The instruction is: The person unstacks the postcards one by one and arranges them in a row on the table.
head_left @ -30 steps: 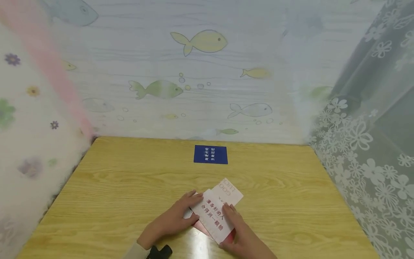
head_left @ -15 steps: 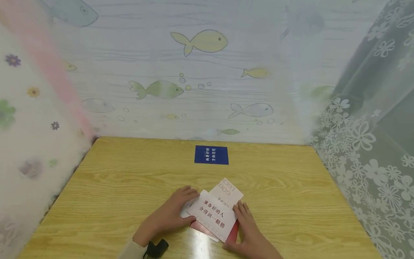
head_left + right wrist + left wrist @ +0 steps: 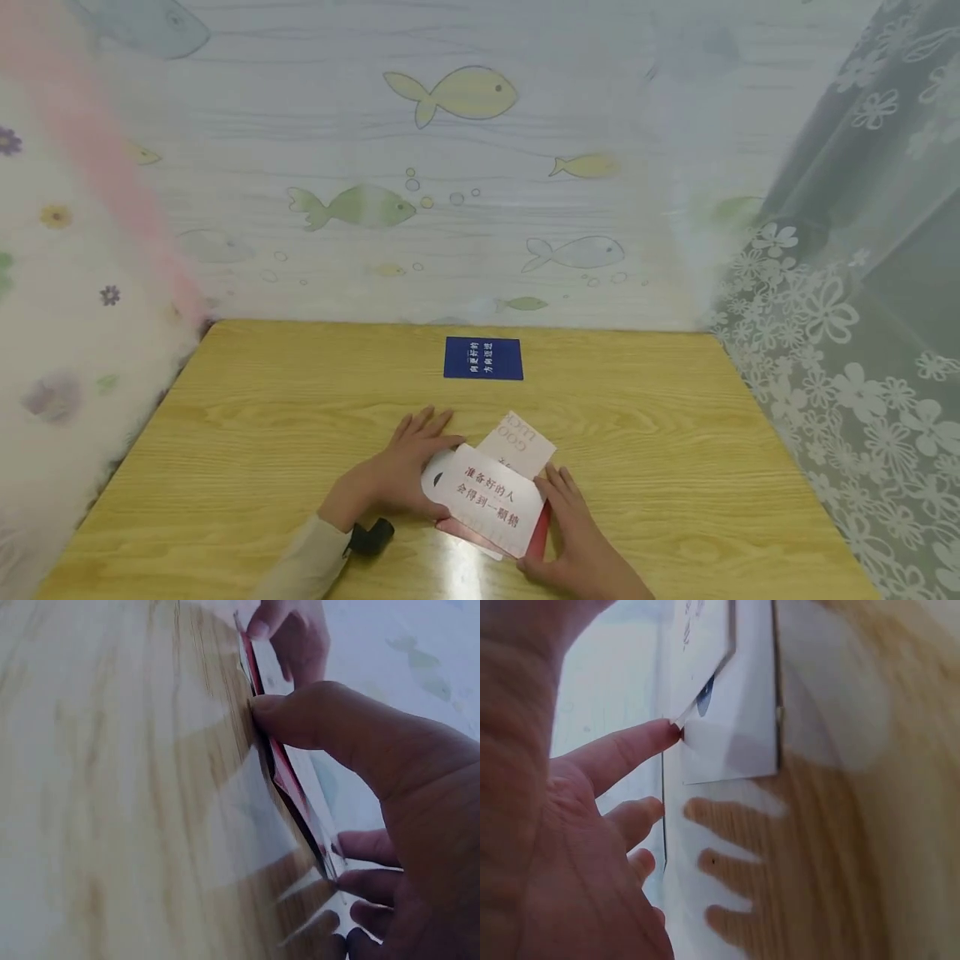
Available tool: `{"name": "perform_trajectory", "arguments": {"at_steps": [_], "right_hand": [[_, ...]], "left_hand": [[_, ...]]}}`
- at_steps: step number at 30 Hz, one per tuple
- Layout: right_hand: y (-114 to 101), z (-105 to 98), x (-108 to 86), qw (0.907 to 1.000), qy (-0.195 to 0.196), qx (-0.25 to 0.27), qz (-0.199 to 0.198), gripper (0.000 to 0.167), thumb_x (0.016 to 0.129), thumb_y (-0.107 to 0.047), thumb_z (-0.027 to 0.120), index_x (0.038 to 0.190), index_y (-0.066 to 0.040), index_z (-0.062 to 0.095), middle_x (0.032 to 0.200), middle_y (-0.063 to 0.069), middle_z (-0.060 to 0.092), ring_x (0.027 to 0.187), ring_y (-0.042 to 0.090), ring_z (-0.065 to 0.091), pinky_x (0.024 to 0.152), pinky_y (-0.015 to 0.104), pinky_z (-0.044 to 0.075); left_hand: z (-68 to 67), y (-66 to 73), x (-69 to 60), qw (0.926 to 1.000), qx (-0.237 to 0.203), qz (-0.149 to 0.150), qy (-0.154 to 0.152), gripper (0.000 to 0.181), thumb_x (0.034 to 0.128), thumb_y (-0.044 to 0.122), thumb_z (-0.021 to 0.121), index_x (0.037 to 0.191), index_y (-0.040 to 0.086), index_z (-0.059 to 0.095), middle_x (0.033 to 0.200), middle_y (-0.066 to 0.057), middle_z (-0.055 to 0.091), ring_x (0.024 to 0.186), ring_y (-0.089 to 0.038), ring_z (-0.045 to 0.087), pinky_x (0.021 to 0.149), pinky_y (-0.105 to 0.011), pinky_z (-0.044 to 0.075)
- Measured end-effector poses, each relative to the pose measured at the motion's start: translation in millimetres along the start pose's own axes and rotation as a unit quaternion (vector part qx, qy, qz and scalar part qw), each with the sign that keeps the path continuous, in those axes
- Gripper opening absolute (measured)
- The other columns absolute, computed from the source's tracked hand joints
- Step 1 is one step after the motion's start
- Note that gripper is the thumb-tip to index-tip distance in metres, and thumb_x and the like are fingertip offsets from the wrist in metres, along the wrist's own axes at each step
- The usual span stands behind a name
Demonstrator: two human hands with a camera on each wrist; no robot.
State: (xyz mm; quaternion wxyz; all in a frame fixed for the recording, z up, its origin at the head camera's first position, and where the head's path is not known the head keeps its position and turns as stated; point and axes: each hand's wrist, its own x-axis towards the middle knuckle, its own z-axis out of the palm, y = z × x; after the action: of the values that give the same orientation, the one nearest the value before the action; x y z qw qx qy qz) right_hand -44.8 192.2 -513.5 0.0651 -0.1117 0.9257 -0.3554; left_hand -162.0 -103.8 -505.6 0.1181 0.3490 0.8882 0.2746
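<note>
A white card with red characters (image 3: 487,496) lies on top of several loosely fanned cards. From under it stick out a pale card reading GOO LUCK (image 3: 521,446), a red card edge (image 3: 538,533) and a white rounded corner with a dark mark. My left hand (image 3: 397,471) holds the stack's left end, thumb at the near edge and index fingertip at the far corner; its other fingers are spread. My right hand (image 3: 581,537) grips the right end between thumb and fingers. In the right wrist view, the stack (image 3: 289,769) appears edge-on, its layers slightly apart.
A dark blue card with white characters (image 3: 483,358) lies near the back of the wooden table (image 3: 300,375). Fish-patterned fabric (image 3: 465,208) hangs behind, and a floral lace curtain (image 3: 840,375) stands at the right. A black strap device (image 3: 371,537) sits at the left wrist.
The top card has turned flatter and shifted left, baring the white rounded corner beneath. My right hand slid from the card's face to its right edge. My left fingers spread wider.
</note>
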Motion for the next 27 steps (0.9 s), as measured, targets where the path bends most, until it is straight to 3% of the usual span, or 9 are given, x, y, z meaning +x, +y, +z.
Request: {"name": "perform_trajectory", "arguments": {"at_steps": [5,8,22,27], "right_hand": [[2.8,-1.3,1.0,0.9982,0.043,-0.020,-0.037,0.096,0.066,-0.038,0.094,0.147,-0.011,0.052,0.159,0.010,0.043,0.152,0.039,0.027,0.115,0.060,0.039],[3.7,-3.3,1.1,0.9976,0.053,-0.023,-0.037,0.096,0.061,-0.036,0.096,0.144,-0.011,0.055,0.157,0.008,0.047,0.153,0.035,0.027,0.117,0.057,0.038],[8.0,-7.1,-0.7,0.9967,0.077,0.007,-0.023,0.092,0.057,-0.037,0.097,0.137,-0.019,0.056,0.160,0.011,0.041,0.154,0.033,0.024,0.116,0.061,0.036],[6.9,-7.7,1.1,0.9941,0.094,0.034,-0.042,0.092,0.059,-0.035,0.097,0.139,-0.021,0.054,0.160,0.012,0.041,0.152,0.040,0.027,0.113,0.067,0.035]], "left_hand": [[0.2,-1.7,-7.5,0.9998,0.002,0.011,0.014,0.093,0.0627,0.049,0.091,0.143,0.016,0.057,0.168,-0.016,0.024,0.156,-0.044,0.008,0.125,-0.064,0.003],[1.0,-1.8,-12.5,0.9995,0.004,0.016,0.025,0.095,0.0616,0.047,0.092,0.144,0.015,0.057,0.168,-0.015,0.024,0.156,-0.043,0.009,0.125,-0.062,0.004],[0.1,2.2,-27.3,0.9981,-0.024,0.025,0.050,0.100,0.0629,0.041,0.091,0.150,0.013,0.051,0.168,-0.009,0.026,0.158,-0.035,0.009,0.127,-0.058,0.009],[0.1,2.7,-28.9,0.9955,-0.015,0.047,0.081,0.099,0.0641,0.039,0.090,0.151,0.011,0.049,0.166,-0.010,0.032,0.156,-0.036,0.017,0.126,-0.059,0.014]]}}
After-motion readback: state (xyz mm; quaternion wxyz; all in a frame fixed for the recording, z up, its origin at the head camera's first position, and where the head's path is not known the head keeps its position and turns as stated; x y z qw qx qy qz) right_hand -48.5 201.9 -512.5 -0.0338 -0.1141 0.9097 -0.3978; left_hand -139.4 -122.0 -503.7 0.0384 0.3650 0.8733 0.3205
